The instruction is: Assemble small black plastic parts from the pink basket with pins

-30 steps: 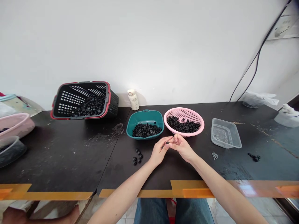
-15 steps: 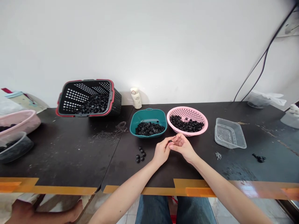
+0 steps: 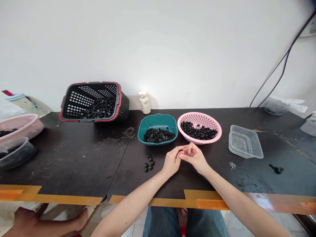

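Over the worktop [image 3: 128, 181], just below the teal basin [image 3: 157, 116] and pink colander [image 3: 191, 115], the left hand [image 3: 172, 160] and right hand [image 3: 195, 157] meet at the fingertips, pinching a small black part [image 3: 181, 151] that they mostly hide. The right hand is nearer the colander; a cluster of black discs [image 3: 148, 163] lies left of the left hand.
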Available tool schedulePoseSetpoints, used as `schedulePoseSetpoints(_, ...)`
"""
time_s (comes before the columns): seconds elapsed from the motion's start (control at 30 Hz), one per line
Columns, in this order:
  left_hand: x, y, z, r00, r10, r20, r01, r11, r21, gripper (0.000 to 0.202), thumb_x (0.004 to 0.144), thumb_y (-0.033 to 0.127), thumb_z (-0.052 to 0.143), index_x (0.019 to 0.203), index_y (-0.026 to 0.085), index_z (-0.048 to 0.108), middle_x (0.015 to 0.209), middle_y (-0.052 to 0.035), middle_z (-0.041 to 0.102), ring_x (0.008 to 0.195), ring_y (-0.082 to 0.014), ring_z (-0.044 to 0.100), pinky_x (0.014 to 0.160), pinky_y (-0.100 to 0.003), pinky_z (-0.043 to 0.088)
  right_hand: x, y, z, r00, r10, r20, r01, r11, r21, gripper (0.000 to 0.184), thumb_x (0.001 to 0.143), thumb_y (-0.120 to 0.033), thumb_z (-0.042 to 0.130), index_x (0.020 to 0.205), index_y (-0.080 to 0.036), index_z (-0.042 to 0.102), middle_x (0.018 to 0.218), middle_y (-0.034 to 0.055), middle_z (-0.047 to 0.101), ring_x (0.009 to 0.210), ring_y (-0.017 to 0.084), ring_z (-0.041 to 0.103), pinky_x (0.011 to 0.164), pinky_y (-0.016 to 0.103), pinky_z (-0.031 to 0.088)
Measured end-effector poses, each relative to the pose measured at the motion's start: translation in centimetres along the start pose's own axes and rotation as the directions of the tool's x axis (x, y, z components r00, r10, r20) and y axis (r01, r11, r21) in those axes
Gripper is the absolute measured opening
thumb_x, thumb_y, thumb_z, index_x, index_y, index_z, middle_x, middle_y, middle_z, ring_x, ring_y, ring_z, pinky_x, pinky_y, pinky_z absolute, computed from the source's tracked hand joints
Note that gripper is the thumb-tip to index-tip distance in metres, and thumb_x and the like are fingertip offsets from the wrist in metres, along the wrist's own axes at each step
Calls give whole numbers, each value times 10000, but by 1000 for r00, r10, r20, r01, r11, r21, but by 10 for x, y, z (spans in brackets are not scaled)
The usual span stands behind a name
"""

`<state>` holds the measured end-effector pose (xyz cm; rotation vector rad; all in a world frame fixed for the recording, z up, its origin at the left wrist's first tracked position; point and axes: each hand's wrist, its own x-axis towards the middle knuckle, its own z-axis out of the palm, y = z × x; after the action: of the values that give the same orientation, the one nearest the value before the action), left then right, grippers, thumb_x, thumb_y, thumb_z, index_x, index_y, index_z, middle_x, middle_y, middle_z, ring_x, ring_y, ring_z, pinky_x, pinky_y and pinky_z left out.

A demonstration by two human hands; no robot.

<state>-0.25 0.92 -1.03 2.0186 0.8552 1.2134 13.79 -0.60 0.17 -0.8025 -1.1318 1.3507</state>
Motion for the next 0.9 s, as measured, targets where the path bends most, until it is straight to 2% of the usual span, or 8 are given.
schedulePoseSetpoints(0.2,0,-4,1,1000,0,-24,0,1000,1,295,933,192,402,1169,198,580,1109,-65,671,978,-162,646,861,-308,521,1,4,2,1000,-1,-14,1,1000,11,400,655,-289,794,663,-238,397,794,-7,672,779,175,643,784,364,520)
schedulePoseSetpoints(0.33,5,-8,2,997,-37,-61,40,998,52,285,942,203,391,1152,201,583,1077,-54,678,934,-152,656,828,-287,530,6,6,3,998,-10,-68,9,1000,-10,342,645,-273,805,790,-254,496,814,-17,667,807,159,645,807,330,519)
schedulePoseSetpoints(0.47,6,-4,-1,983,56,-175,-10,968,251,271,937,234,427,1156,195,581,1091,-73,645,986,-163,621,840,-294,517,5,6,4,996,-22,-83,19,999,-35,269,738,-377,722,945,-258,597,943,18,671,917,178,636,890,357,502)
schedulePoseSetpoints(0.57,6,3,-8,972,115,-203,-11,893,450,227,925,293,473,1032,180,638,959,-64,646,859,-144,622,733,-245,506,3,5,3,998,34,-54,-30,998,63,277,774,-411,679,991,-250,623,963,30,684,943,188,638,925,396,489)
schedulePoseSetpoints(0.63,7,7,-15,983,130,-127,-37,827,561,240,928,325,468,976,177,652,877,-48,647,790,-129,618,669,-218,482,3,4,1,995,89,-37,-86,992,90,319,754,-393,702,1023,-236,632,958,36,694,928,188,644,925,399,486)
schedulePoseSetpoints(0.73,6,11,-29,991,104,85,-134,744,654,277,933,368,451,948,181,654,831,-33,655,757,-129,628,624,-210,460,4,4,-2,979,201,-18,-200,979,46,326,707,-383,738,970,-205,663,921,41,704,868,179,654,877,382,505)
schedulePoseSetpoints(0.83,-3,10,-48,956,27,293,-223,718,660,278,926,382,461,915,186,658,821,-24,673,736,-132,643,624,-216,460,4,5,-4,935,349,60,-345,935,-79,313,659,-371,768,885,-174,680,867,54,708,827,176,659,816,357,520)
schedulePoseSetpoints(0.9,-12,6,-61,937,-37,347,-229,686,691,252,921,367,476,931,187,653,802,-22,680,724,-139,645,657,-233,473,3,8,-5,907,407,109,-388,908,-159,311,664,-368,760,888,-169,677,868,61,709,823,171,656,782,335,522)
